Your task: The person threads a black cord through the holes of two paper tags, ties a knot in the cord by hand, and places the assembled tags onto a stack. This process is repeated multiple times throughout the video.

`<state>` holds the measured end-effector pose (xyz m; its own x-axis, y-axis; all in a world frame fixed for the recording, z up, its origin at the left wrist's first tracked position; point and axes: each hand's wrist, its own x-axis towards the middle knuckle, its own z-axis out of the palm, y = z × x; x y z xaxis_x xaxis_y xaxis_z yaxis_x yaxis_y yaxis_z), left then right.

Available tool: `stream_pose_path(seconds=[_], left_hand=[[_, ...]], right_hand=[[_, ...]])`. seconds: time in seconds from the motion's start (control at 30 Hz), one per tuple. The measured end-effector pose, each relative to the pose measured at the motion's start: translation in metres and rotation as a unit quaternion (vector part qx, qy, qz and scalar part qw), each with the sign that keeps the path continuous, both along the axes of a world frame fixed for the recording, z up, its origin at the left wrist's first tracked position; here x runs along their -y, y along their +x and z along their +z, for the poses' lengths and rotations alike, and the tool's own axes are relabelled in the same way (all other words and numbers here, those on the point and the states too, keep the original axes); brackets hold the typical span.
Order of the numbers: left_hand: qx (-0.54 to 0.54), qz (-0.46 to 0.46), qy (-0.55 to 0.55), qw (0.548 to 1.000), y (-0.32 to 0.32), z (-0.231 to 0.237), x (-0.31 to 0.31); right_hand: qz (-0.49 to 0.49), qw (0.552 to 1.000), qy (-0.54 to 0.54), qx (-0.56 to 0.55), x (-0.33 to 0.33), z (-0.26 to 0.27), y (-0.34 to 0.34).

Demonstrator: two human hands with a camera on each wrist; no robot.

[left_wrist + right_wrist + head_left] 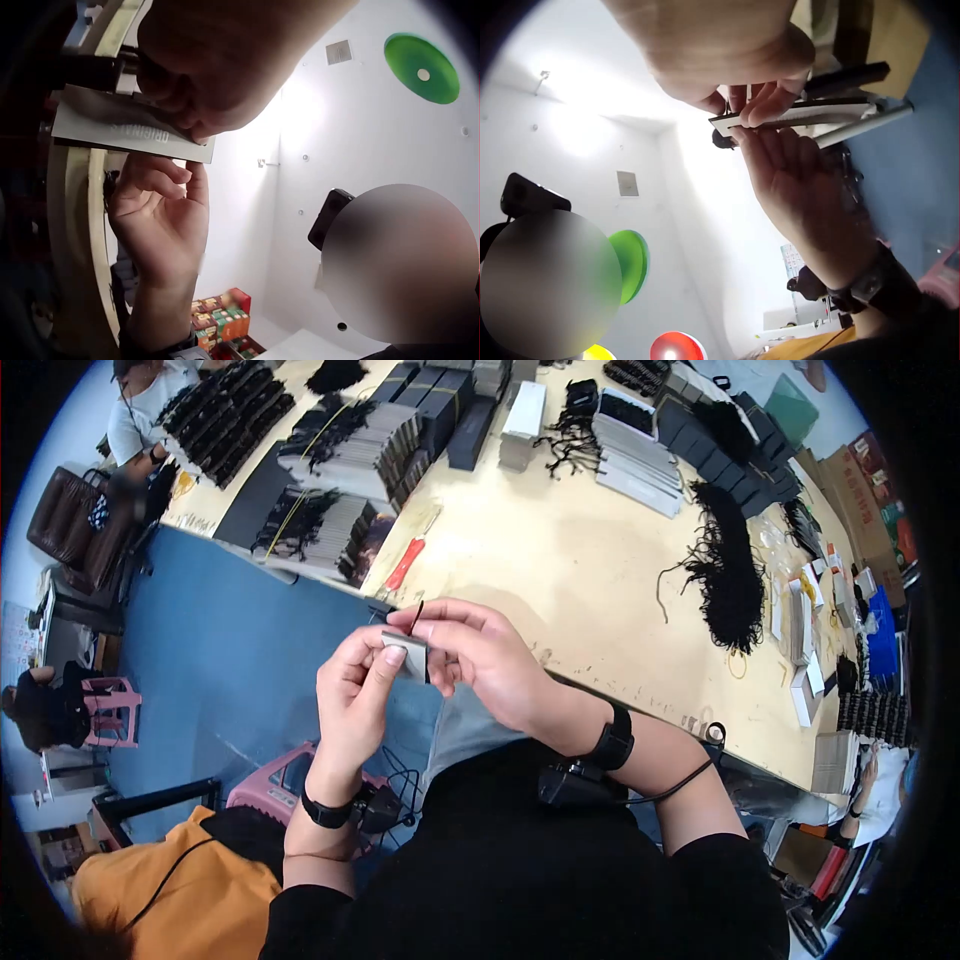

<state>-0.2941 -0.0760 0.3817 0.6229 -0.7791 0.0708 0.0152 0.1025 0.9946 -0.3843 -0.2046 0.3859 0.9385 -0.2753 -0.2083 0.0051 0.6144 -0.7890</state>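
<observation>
In front of my body, my left hand (355,685) pinches a small grey card tag (410,666), thumb flat on its face. Pale letters reading ORIGINALS show on the card (124,129) in the left wrist view. My right hand (495,660) is at the card's upper right edge, fingers curled. A black cord (418,615) sticks up from between its thumb and fingers, right beside the card. In the right wrist view the fingertips of both hands meet at the end of the card (729,122), and the right hand's fingers partly hide the cord.
A wooden table (540,580) lies ahead, with a red-handled cutter (405,563) near its edge. Stacks of grey cards with black cords (350,455) stand at the back left. A heap of black cords (728,575) lies to the right. A person in orange (180,880) sits at left.
</observation>
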Motion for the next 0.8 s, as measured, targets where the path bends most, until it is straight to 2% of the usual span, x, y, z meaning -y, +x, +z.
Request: stream_pose_path(seconds=[0.27, 0.37, 0.53, 0.63, 0.67, 0.73, 0.8], left_hand=[[0.070, -0.130, 0.013, 0.989, -0.027, 0.035, 0.056], [0.002, -0.224, 0.010, 0.975, -0.040, 0.040, 0.077], [-0.022, -0.294, -0.003, 0.956, -0.063, 0.042, 0.107], [-0.037, -0.368, 0.039, 0.928, -0.070, 0.039, 0.119], [-0.036, -0.369, 0.035, 0.928, -0.072, 0.039, 0.123], [-0.046, -0.402, 0.070, 0.912, -0.075, 0.037, 0.127], [-0.042, -0.400, 0.084, 0.912, -0.078, 0.037, 0.131]], right_hand=[[-0.099, 0.983, -0.149, 0.041, 0.046, 0.032, -0.067], [-0.139, 0.977, -0.149, 0.069, 0.059, 0.036, -0.092], [-0.186, 0.963, -0.175, 0.083, 0.072, 0.036, -0.132], [-0.192, 0.968, -0.112, 0.115, 0.075, 0.033, -0.151], [-0.192, 0.968, -0.116, 0.115, 0.076, 0.034, -0.156], [-0.171, 0.972, -0.018, 0.159, 0.076, 0.036, -0.164], [-0.175, 0.972, -0.006, 0.156, 0.080, 0.036, -0.168]])
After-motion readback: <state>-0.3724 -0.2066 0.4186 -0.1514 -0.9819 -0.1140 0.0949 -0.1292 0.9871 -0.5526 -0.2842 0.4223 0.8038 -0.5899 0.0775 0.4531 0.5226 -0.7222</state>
